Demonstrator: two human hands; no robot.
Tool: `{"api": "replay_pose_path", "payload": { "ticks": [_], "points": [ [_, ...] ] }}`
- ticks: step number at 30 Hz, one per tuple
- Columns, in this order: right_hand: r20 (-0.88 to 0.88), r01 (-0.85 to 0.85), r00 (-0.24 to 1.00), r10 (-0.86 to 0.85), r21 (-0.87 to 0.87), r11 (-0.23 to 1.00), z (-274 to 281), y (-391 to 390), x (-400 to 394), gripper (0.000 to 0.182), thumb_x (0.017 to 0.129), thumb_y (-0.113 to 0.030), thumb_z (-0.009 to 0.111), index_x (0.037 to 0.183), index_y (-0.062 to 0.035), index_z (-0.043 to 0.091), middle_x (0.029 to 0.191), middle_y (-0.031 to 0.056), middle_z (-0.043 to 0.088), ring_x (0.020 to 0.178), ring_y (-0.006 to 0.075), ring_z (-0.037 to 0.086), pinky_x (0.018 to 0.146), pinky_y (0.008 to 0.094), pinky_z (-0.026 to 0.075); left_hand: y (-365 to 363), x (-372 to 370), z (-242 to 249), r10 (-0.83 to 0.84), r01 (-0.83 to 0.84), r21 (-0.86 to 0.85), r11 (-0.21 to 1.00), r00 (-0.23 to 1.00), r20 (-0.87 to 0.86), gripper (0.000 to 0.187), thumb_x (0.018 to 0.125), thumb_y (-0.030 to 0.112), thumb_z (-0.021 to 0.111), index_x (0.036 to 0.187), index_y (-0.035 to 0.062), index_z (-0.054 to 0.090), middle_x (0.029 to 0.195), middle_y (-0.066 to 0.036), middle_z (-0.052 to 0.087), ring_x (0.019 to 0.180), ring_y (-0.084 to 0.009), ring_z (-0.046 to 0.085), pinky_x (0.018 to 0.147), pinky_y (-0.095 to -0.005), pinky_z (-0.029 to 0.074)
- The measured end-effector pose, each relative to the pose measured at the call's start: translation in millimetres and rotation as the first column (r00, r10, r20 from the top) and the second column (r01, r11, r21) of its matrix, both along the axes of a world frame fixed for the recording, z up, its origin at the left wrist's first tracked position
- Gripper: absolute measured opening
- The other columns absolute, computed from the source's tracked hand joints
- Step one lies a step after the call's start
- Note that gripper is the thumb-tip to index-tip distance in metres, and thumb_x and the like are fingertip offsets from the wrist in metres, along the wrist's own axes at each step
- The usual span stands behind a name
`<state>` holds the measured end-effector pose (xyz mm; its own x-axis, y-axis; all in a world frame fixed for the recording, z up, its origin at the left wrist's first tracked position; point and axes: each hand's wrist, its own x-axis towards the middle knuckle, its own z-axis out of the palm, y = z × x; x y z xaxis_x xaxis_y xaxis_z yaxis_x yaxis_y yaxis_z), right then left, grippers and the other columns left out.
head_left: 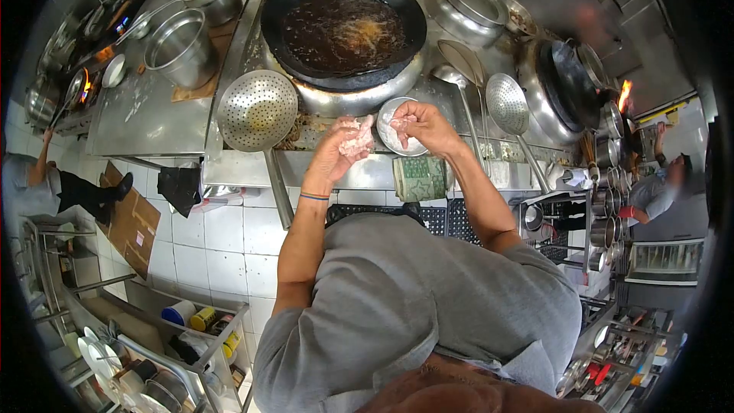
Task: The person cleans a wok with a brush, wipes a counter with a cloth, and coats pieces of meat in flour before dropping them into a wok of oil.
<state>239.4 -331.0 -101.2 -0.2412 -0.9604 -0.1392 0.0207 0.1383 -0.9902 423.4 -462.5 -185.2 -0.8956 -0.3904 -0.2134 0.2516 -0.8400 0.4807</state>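
Note:
My left hand (330, 154) is cupped around a pale pink lump of what looks like raw, flour-dusted meat (356, 139). Just to its right, my right hand (430, 130) has its fingertips pinched together over a small bowl (388, 124) of white powder or batter. Whatever lies between those fingertips is too small to make out. Beyond both hands, a large black wok (275, 30) holds dark, bubbling oil (336, 27) with a paler, foaming patch. A folded green cloth (420, 178) lies at the stove's front edge, below my right wrist.
A perforated skimmer (258, 111) rests left of the wok, its handle over the edge. A ladle (459, 92) and another skimmer (508, 103) lie right. Metal pots (183, 50) stand at left. Flames (625, 95) burn far right. Other people (657, 191) stand at both sides.

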Motion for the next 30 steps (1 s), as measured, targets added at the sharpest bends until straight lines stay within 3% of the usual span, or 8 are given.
{"api": "replay_pose_path", "payload": {
  "ticks": [5, 9, 15, 18, 22, 26, 29, 30],
  "points": [
    [-0.105, 0.002, 0.994, -0.015, -0.13, 0.992, -17, -7, 18, 0.011, 0.089, -0.003, 0.069, 0.099, -0.001, 0.064, 0.083, -0.0011, 0.064, 0.074, 0.006, 0.058, 0.064, 0.0228, 0.049, -2, -6, 1, 0.046, -0.027, -0.269, 0.963, 0.997, 0.063, 0.03, 0.088, 0.016, 0.067, 0.114, 0.0074, 0.055, 0.096, -0.009, 0.066, 0.076, -0.0194, 0.067, 0.051, -0.0295, 0.05],
    [-0.341, -0.095, 0.936, 0.085, -0.013, 0.995, -16, -11, 18, 0.007, 0.088, 0.001, 0.069, 0.094, -0.0008, 0.067, 0.085, -0.0026, 0.064, 0.079, 0.0039, 0.057, 0.069, 0.0206, 0.048, 6, -3, 18, 0.068, -0.046, -0.254, 0.966, 0.994, 0.08, 0.029, 0.091, 0.02, 0.066, 0.115, 0.0064, 0.057, 0.089, -0.007, 0.066, 0.068, -0.0174, 0.065, 0.045, -0.0273, 0.046],
    [-0.367, -0.003, 0.929, -0.046, -0.133, 0.991, -20, -18, 11, 0.002, 0.09, -0.002, 0.067, 0.091, -0.0018, 0.065, 0.082, -0.0013, 0.064, 0.075, 0.0048, 0.056, 0.066, 0.0223, 0.047, -3, 7, 1, -0.042, 0.059, -0.209, 0.976, 0.995, 0.085, 0.03, 0.094, 0.028, 0.062, 0.113, 0.0048, 0.06, 0.088, -0.006, 0.066, 0.066, -0.016, 0.064, 0.041, -0.0269, 0.043],
    [-0.294, 0.077, 0.953, -0.071, 0.009, 0.997, 5, -15, -1, 0.004, 0.092, -0.006, 0.065, 0.091, -0.0019, 0.064, 0.081, 0.0005, 0.063, 0.074, 0.0066, 0.057, 0.067, 0.0243, 0.048, -3, 15, 0, -0.015, 0.028, -0.109, 0.994, 0.993, 0.117, 0.03, 0.093, 0.024, 0.06, 0.116, 0.0037, 0.06, 0.095, -0.009, 0.066, 0.073, -0.0182, 0.065, 0.049, -0.0286, 0.049],
    [-0.02, -0.055, 0.998, 0.052, -0.192, 0.98, -13, -19, -19, 0.007, 0.095, -0.006, 0.059, 0.1, -0.0012, 0.059, 0.085, 0.0053, 0.064, 0.073, 0.0108, 0.061, 0.065, 0.0272, 0.053, -3, 2, 1, 0.006, 0.0, -0.169, 0.986, 0.999, 0.036, 0.04, 0.089, 0.013, 0.056, 0.127, 0.001, 0.055, 0.117, -0.017, 0.063, 0.092, -0.0241, 0.067, 0.07, -0.0377, 0.058],
    [0.17, -0.028, 0.984, 0.051, -0.137, 0.99, -2, -17, -20, 0.015, 0.096, -0.006, 0.057, 0.109, 0.0007, 0.059, 0.092, 0.0092, 0.067, 0.075, 0.0135, 0.064, 0.063, 0.0286, 0.054, -2, -8, 16, -0.059, 0.029, -0.285, 0.958, 0.994, -0.096, 0.055, 0.084, 0.004, 0.053, 0.138, -0.0028, 0.046, 0.133, -0.022, 0.055, 0.103, -0.0287, 0.067, 0.085, -0.0434, 0.058],
    [0.156, -0.003, 0.988, 0.012, -0.057, 0.998, 14, -16, -17, 0.019, 0.096, -0.007, 0.058, 0.111, 0.0027, 0.062, 0.093, 0.0104, 0.069, 0.076, 0.0143, 0.065, 0.063, 0.0288, 0.055, 7, -11, 50, -0.124, 0.099, -0.128, 0.987, 0.971, -0.205, 0.052, 0.089, 0.003, 0.056, 0.139, -0.0052, 0.044, 0.131, -0.019, 0.057, 0.104, -0.0247, 0.067, 0.084, -0.0381, 0.059],
    [0.123, -0.015, 0.992, 0.021, -0.048, 0.999, 13, -16, -18, 0.019, 0.096, -0.008, 0.058, 0.111, 0.0034, 0.063, 0.093, 0.0105, 0.069, 0.075, 0.0144, 0.066, 0.063, 0.0287, 0.055, 10, -17, 50, -0.101, 0.076, -0.163, 0.984, 0.983, -0.151, 0.05, 0.09, 0.005, 0.059, 0.137, -0.0058, 0.046, 0.128, -0.017, 0.059, 0.101, -0.0222, 0.067, 0.081, -0.0354, 0.058]
  ]
}}
